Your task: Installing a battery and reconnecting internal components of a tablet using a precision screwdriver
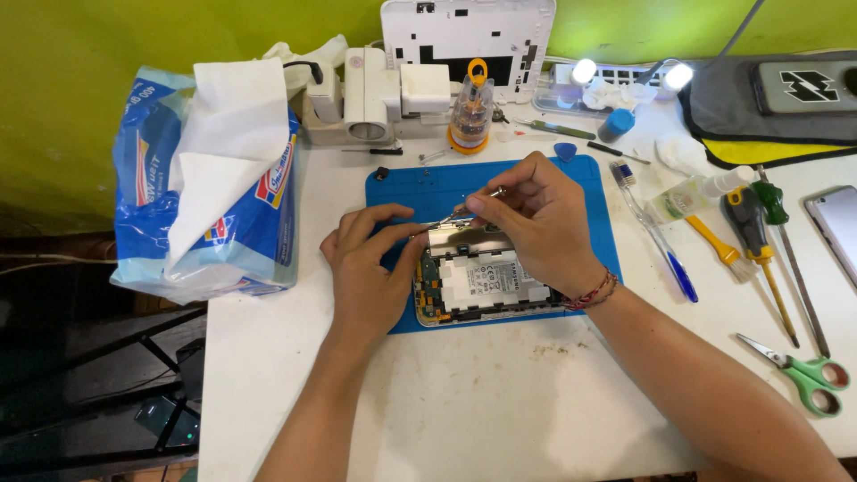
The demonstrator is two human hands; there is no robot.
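An opened tablet [486,286] with its back cover off lies on a blue work mat [411,192], showing a white battery and a silver metal shield. My left hand [366,268] rests on the tablet's left edge and steadies it. My right hand [536,214] pinches a pair of metal tweezers [464,207], whose tips point down-left at the top of the shield, close to my left fingertips.
A blue tissue pack [210,178] stands at the left table edge. The white tablet back cover [469,40] leans on the wall, with a screwdriver bit holder [470,107] in front. A toothbrush [652,232], screwdrivers [759,250], green scissors [803,375] and a phone [839,228] lie right.
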